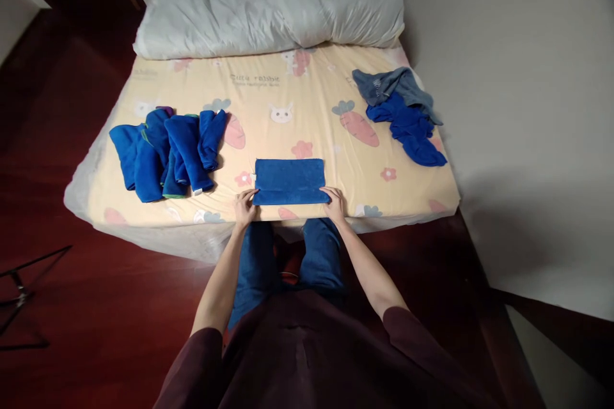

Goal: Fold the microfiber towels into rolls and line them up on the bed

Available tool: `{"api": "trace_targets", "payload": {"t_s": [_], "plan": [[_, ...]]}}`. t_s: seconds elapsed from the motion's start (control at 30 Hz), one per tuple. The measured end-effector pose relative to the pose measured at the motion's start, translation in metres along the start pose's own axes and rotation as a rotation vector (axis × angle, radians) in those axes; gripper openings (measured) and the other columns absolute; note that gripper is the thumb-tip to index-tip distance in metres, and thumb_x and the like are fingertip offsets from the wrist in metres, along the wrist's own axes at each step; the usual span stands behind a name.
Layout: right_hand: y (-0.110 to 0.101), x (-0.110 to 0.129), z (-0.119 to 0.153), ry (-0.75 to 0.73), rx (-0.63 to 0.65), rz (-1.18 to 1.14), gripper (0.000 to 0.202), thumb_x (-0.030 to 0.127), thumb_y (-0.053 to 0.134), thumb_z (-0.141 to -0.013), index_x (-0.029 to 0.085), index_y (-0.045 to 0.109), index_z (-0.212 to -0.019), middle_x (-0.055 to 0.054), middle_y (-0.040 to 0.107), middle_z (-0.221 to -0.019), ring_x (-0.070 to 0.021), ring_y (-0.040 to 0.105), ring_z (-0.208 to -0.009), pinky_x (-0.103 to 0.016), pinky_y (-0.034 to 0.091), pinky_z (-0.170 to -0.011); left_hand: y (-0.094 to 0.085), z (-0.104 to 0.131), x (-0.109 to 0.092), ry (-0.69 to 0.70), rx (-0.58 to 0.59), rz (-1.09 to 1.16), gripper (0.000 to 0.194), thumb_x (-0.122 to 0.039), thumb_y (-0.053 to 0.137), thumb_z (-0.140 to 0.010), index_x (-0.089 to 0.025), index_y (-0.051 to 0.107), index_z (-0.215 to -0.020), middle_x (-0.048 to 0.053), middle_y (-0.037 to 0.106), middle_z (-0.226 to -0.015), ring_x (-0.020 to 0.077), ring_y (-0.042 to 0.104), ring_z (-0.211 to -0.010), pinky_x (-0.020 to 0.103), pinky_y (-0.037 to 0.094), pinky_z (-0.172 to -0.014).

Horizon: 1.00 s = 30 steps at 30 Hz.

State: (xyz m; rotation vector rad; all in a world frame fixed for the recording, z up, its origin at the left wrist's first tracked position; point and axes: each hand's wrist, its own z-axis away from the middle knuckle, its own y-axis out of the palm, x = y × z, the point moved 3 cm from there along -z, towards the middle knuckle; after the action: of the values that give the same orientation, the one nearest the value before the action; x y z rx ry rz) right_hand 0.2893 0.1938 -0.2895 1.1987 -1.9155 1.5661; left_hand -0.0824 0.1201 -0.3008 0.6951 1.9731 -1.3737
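On the bed (355,182), your left grip (245,209) and right grip (335,204) pinch the blue cloth (290,174). Its long axis runs left-right.

Beyond the flat, folded blue cloth (290,174), the cream, carrot-printed bedsheet (316,116) lies open up to the puffy pale-grey quilt (273,6), which blocks the far end. Leftward, a short gap ends at the row of overlapping blue cloth bundles (149,172); rightward runs a wider lane — then a heap of crumpled blue and grey cloth (407,130), with the plain grey wall (518,108) beyond it.
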Motion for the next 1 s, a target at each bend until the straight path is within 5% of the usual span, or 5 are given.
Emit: {"api": "trace_targets", "payload": {"t_s": [0.3,0.43,0.57,1.0], "plan": [[0.006,-0.012,0.003,0.100,-0.045,-0.040,0.042,0.010,0.052,-0.081,0.021,0.071,-0.116,-0.012,0.061,-0.115,-0.0248,0.063,-0.110,-0.039,0.056,-0.098,0.004,-0.001,0.002,-0.069,-0.077,0.047,0.030,-0.034,0.060,-0.091,-0.022,0.074,-0.115,0.013,0.059,-0.115,0.0284,0.059,-0.111,0.044,0.050,-0.096],[0.009,-0.015,0.002,0.174,-0.055,-0.039,0.016,0.030,0.054,-0.091,0.020,0.066,-0.094,-0.010,0.060,-0.103,-0.0211,0.062,-0.087,-0.033,0.057,-0.077,0.006,-0.001,0.004,-0.164,-0.092,0.070,0.024,-0.040,0.060,-0.092,-0.021,0.070,-0.102,0.012,0.059,-0.110,0.0276,0.059,-0.105,0.042,0.051,-0.093],[0.009,-0.011,0.001,0.186,-0.066,-0.007,0.033,0.047,0.051,-0.098,0.024,0.052,-0.075,-0.006,0.055,-0.089,-0.0194,0.057,-0.081,-0.033,0.051,-0.078,0.007,0.000,0.006,-0.242,-0.104,0.112,0.027,-0.047,0.059,-0.094,-0.021,0.065,-0.094,0.011,0.057,-0.110,0.0245,0.059,-0.098,0.041,0.051,-0.093],[0.007,-0.011,-0.005,0.135,-0.102,0.085,0.046,0.047,0.053,-0.098,0.026,0.036,-0.060,-0.003,0.050,-0.072,-0.0221,0.050,-0.081,-0.037,0.045,-0.080,0.006,0.000,0.002,-0.248,-0.150,0.185,0.026,-0.044,0.061,-0.093,-0.022,0.060,-0.079,0.008,0.052,-0.103,0.0218,0.059,-0.099,0.037,0.051,-0.094]]}}
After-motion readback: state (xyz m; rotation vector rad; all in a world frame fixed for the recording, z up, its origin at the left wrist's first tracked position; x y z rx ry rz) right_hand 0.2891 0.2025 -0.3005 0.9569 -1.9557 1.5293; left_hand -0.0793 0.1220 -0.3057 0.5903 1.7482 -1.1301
